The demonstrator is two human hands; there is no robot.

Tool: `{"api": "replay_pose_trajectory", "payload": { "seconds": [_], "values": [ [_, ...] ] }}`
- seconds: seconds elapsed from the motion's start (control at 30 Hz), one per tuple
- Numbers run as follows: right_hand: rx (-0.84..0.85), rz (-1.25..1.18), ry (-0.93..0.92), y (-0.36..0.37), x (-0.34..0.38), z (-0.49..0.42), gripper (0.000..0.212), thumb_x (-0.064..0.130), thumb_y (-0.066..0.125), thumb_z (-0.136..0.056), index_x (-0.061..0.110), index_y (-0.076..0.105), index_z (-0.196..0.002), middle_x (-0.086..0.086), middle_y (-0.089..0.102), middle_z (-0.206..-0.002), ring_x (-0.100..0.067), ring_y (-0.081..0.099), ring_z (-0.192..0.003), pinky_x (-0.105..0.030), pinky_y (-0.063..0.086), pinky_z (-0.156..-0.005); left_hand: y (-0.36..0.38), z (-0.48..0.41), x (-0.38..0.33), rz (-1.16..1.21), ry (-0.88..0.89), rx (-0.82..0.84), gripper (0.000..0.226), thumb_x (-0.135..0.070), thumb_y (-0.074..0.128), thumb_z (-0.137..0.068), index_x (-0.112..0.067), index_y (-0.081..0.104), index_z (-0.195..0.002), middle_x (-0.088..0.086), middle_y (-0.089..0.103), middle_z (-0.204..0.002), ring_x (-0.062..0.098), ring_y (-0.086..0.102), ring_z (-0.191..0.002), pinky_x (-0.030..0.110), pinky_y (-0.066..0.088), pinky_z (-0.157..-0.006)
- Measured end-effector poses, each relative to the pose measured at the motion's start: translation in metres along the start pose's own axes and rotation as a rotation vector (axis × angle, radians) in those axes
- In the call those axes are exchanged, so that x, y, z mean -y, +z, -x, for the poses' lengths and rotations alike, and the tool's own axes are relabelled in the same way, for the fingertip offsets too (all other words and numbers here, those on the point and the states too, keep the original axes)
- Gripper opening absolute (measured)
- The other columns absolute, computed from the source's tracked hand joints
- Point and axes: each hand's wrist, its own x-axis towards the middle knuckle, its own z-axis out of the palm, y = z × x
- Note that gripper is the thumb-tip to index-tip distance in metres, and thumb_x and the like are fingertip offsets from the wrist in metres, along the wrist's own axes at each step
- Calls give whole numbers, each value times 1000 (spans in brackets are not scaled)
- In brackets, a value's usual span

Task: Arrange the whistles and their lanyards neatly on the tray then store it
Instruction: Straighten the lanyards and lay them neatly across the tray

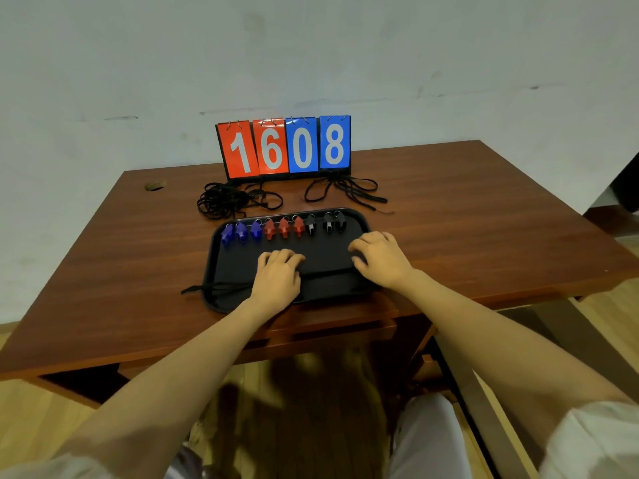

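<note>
Brown wood makes the desk point(449, 216), which stands against a pale wall. At its far edge a flip scoreboard point(284, 146) shows 16 on red cards and 08 on blue cards. Near the front edge, about the middle, lies the black tray point(221, 295), a shallow one with rounded corners and a low rim.

Along the far rim of the tray nine whistles stand in one row: three blue whistles point(241, 232) at the left, three red whistles point(283, 228) in the middle and three black whistles point(326, 223) at the right, each with a small ring at its top. Between the tray and the scoreboard two groups of black lanyards wait on the desk: a tangled pile of lanyards point(226, 200) at the left and a looser bundle of lanyards point(349, 191) at the right. One more black lanyard point(207, 288) lies across the near left corner of the tray, and its end hangs over the rim onto the desk.

The left hand point(278, 274) rests flat in the middle of the tray, the right hand point(378, 257) near its right rim. The fingers of both hands are curled down on something dark; I cannot tell if they hold a cord.

I judge the whistles light, hard and easy to tip, so the tray should be carried level by its two short rims. The lanyards are soft and tangle easily; better to take one by its clip end and draw it out slowly.
</note>
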Motion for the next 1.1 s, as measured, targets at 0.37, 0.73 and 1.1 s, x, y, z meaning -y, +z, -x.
{"api": "replay_pose_trajectory", "payload": {
  "seconds": [0.37,0.73,1.1],
  "values": [
    [2,-38,390,-29,-78,-77,32,24,46,-96,13,54,-125,-11,55,-128,-32,44,-122,-44,37,-101,-9,-154,-70,66,122,108,31,-21,43,-96,-15,61,-121,7,56,-124,27,49,-117,41,38,-100],
    [94,-92,390,18,-105,-143,31,24,47,-96,10,49,-124,-12,50,-125,-32,43,-118,-41,40,-93,41,-267,-66,152,107,439,47,-1,41,-91,-17,51,-134,10,46,-137,30,42,-128,41,40,-104],
    [-341,-146,242,-14,-102,-147,13,11,40,-97,9,52,-101,-9,62,-93,-30,56,-83,-37,37,-68,32,-268,-53,211,101,317,17,-19,43,-98,-10,50,-86,15,61,-97,29,55,-84,36,38,-68]
  ]
}}
